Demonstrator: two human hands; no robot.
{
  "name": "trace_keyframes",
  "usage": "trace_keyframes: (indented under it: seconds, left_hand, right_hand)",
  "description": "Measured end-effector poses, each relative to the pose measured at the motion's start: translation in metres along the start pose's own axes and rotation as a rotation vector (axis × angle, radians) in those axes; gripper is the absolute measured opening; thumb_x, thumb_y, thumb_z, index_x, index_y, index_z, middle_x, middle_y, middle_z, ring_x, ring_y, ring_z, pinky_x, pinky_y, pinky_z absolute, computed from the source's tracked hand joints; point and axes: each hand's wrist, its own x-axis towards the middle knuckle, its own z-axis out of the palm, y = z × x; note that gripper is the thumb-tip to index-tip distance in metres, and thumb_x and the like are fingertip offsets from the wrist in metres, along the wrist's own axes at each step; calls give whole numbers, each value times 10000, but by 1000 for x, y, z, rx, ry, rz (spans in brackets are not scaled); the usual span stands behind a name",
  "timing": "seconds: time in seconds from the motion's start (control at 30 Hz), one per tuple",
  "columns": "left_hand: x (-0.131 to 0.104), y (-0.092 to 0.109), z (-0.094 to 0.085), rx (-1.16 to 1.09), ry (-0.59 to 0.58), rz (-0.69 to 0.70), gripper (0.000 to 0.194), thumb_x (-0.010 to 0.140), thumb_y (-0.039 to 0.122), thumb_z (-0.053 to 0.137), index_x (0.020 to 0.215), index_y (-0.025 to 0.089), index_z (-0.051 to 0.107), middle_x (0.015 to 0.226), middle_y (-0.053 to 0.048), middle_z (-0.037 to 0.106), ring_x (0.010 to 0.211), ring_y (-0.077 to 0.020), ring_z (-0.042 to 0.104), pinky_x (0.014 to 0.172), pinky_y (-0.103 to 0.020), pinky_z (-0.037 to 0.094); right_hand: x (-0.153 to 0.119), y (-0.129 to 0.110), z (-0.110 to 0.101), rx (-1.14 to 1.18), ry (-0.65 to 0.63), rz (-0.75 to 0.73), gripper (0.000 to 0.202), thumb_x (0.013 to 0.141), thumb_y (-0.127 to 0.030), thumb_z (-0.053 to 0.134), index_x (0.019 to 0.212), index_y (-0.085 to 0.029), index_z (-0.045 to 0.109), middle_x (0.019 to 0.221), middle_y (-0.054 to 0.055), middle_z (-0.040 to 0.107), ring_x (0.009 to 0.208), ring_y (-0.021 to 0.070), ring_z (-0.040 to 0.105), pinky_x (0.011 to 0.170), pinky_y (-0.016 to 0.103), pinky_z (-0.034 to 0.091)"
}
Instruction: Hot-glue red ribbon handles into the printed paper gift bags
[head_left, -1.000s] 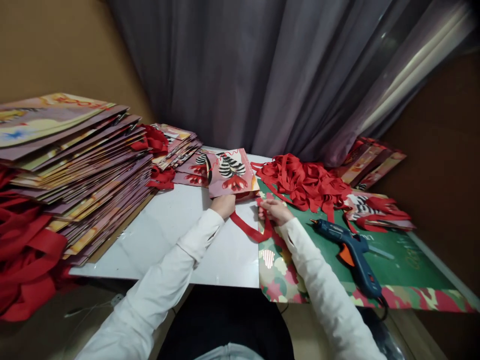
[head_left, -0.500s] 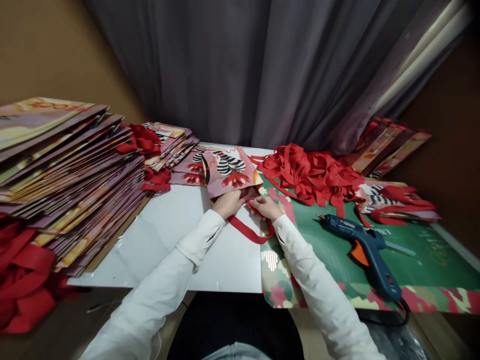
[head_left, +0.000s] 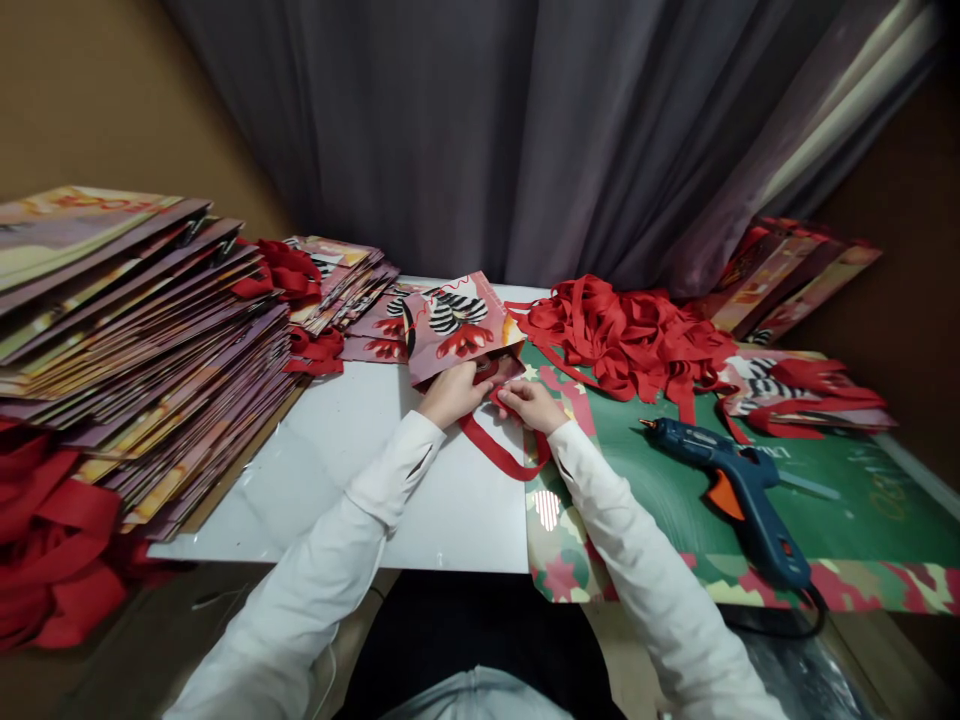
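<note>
A pink paper bag (head_left: 450,340) printed with zebra stripes and red shapes lies before me, its open mouth toward me. My left hand (head_left: 454,393) is closed at the lower edge of that mouth, its fingertips partly inside. Pinched in my right hand (head_left: 531,403) is an end of a red ribbon (head_left: 499,455), held against the bag's opening. The ribbon loops down toward me between both hands, and its other end is hidden near my left fingers.
Stacked flat paper bags (head_left: 172,370) rise at left beside red ribbons (head_left: 60,540). A red ribbon heap (head_left: 622,340) lies at back right. A blue glue gun (head_left: 731,490) rests on the green mat (head_left: 645,500). Bags with ribbons (head_left: 802,395) lie farther right; the curtain (head_left: 420,130) hangs behind.
The bag's mouth has opened wider as its near panel lifted and tilted. My left hand has shifted slightly left and up; my right hand still pinches the ribbon. The view has moved slightly.
</note>
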Motion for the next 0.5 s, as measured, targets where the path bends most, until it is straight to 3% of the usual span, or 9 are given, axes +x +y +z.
trace_keyframes:
  seconds: [0.2,0.5]
  left_hand:
    - [1,1,2,-5,11,-31,252,864,349,578,988,139,643,966,-132,714,939,-259,670,790,-296,494]
    - [-5,8,-2,-8,23,-32,315,829,387,601,1004,130,652,991,-132,717,949,-282,673,770,-299,495]
  right_hand:
    - [1,3,-3,-13,3,-18,337,793,-419,599,570,-174,538,390,-61,477,332,47,352,356,167,293]
    - [11,20,-1,16,166,-92,350,758,-507,604,619,-198,516,528,-20,588,406,77,406,419,210,344]
